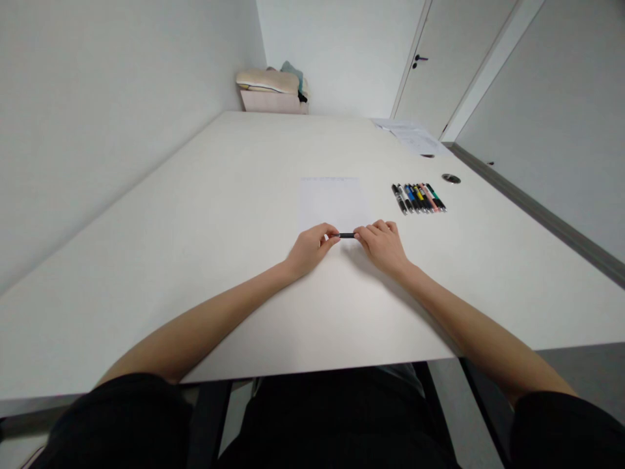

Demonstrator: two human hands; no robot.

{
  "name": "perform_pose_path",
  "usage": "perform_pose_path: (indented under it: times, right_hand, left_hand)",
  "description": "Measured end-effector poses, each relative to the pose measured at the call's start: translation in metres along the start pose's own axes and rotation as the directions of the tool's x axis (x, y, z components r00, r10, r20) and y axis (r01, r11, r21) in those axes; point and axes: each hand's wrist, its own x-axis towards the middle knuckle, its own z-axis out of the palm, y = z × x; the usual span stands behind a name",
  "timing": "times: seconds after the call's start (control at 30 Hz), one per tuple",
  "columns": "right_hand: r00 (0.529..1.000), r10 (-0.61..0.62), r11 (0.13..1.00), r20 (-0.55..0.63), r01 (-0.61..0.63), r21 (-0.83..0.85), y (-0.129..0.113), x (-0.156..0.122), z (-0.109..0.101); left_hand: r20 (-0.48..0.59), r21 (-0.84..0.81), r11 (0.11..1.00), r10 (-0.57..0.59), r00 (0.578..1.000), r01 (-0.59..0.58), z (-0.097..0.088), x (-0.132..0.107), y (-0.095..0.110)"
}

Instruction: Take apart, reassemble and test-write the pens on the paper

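Observation:
Both my hands rest on the white table (195,260) and grip one black pen (347,235) between them. My left hand (312,246) pinches its left end with fingers curled. My right hand (381,242) closes round its right end. The pen lies level, just at the near edge of a white sheet of paper (333,200). A row of several coloured markers (418,197) lies to the right of the sheet, a short way beyond my right hand.
More papers (413,135) lie at the far right of the table, with a round cable hole (450,178) near them. A pink box with folded cloth (273,91) stands in the far corner. A door (449,58) is behind on the right.

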Motion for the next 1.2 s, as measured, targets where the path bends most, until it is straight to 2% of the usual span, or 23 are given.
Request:
perform_pose_path:
  times: [0.2, 0.33, 0.43, 0.6, 0.67, 0.93, 1.1, 1.2]
  right_hand:
    - [1.0, -0.002, 1.0, 0.001, 0.002, -0.005, -0.005, 0.001, -0.004]
    - [1.0, -0.018, 1.0, -0.021, 0.017, -0.016, -0.007, 0.0, -0.004]
    - [1.0, -0.02, 0.999, -0.022, 0.019, -0.025, -0.006, -0.001, -0.001]
    - [1.0, -0.003, 0.999, -0.011, 0.002, -0.038, -0.002, -0.001, 0.001]
    - [1.0, -0.004, 0.999, -0.001, 0.004, -0.038, -0.002, -0.001, 0.001]
    - [1.0, -0.003, 1.0, -0.031, 0.003, 0.004, -0.005, -0.002, -0.002]
    - [0.998, -0.013, 0.999, -0.057, 0.015, 0.031, -0.006, -0.002, -0.002]
    - [0.998, 0.009, 1.0, -0.056, -0.008, 0.016, -0.003, -0.002, -0.001]
  left_hand:
    - [0.029, 0.202, 0.978, 0.038, 0.999, -0.043, -0.002, 0.0, 0.006]
    - [0.051, 0.238, 0.967, -0.101, 0.994, 0.087, -0.005, -0.001, 0.007]
    - [0.04, 0.207, 0.969, -0.146, 0.989, 0.134, -0.007, -0.002, 0.006]
    - [0.045, 0.133, 0.991, 0.023, 0.999, -0.029, -0.003, -0.004, 0.001]
    - [0.042, 0.129, 0.99, 0.054, 0.998, -0.059, -0.001, -0.004, -0.002]
    - [0.03, 0.153, 0.988, 0.015, 0.999, -0.019, -0.003, -0.001, 0.001]
    - [0.05, 0.101, 0.986, -0.137, 0.989, 0.131, -0.004, -0.002, 0.0]
    - [0.013, 0.037, 0.993, -0.111, 0.994, 0.11, -0.004, -0.004, -0.002]
